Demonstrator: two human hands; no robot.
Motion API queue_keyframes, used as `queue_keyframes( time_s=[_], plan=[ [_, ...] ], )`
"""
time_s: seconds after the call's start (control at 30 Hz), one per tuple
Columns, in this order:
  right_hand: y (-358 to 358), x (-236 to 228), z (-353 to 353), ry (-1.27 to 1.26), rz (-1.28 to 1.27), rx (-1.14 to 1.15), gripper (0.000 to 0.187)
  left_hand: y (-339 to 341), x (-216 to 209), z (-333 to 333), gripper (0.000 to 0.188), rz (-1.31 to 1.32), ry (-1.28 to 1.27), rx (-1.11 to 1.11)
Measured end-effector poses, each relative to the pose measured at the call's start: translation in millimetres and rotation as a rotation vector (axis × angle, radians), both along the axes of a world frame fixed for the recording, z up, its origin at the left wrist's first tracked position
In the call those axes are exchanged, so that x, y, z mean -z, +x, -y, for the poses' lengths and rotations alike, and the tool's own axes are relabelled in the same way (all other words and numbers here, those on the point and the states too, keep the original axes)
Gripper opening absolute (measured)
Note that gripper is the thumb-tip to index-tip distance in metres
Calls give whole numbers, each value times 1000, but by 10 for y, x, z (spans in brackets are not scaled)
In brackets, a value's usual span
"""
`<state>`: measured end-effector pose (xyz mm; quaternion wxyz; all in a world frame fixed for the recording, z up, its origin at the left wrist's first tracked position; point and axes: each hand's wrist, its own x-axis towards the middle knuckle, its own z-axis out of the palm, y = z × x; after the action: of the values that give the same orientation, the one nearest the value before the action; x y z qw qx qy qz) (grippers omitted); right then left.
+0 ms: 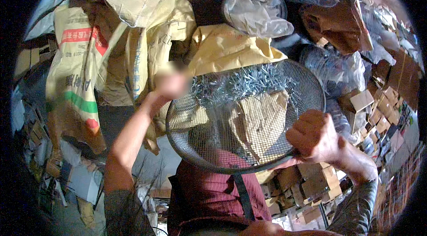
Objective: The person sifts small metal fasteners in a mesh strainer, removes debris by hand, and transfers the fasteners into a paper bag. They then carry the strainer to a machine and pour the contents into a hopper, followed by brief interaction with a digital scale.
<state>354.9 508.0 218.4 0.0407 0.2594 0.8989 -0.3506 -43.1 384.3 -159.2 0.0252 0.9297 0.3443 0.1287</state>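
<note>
A round wire-mesh sieve (213, 147) with a dark rim is held tilted in front of me. My right hand (313, 136) is closed around its right rim. At the upper left of the rim is my left hand (173, 81), its fingers too blurred to read. Silvery screws or nails (249, 82) are heaped along the sieve's far side, against the mouth of a yellow woven sack (227, 46). Through the mesh shows a creased brown paper or cardboard piece (262, 122), apparently beneath the sieve.
To the left hang printed woven sacks (73, 71). Clear plastic tubs (255, 9) stand at the back, one holding a crumpled plastic bag. A brown sack (338, 26) lies at the far right. Several small cardboard boxes (384, 107) are piled on the right, others (311, 182) near my lap.
</note>
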Motion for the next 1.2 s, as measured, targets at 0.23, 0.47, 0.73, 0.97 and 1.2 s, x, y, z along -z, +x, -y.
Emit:
queue_keyframes(
  time_s=[0.23, 0.47, 0.73, 0.97, 1.2],
  plan=[
    [-125, 143, -38, 5, -79, 36, 58, -11, 263, 176, 15, 174, 165, -49],
    [-434, -154, -74, 16, -32, 19, 62, -283, 681, 582, 15, 400, -583, -272],
    [-345, -503, -176, -9, 12, 56, 66, 129, 238, 190, 16, 54, -776, -366],
    [-295, -44, -325, -30, -35, -32, 61, 163, -456, 186, 17, -542, 351, -368],
    [-397, -622, -494, -80, 267, -27, 63, 343, -835, -347, 39, 462, -1336, -718]
  ],
)
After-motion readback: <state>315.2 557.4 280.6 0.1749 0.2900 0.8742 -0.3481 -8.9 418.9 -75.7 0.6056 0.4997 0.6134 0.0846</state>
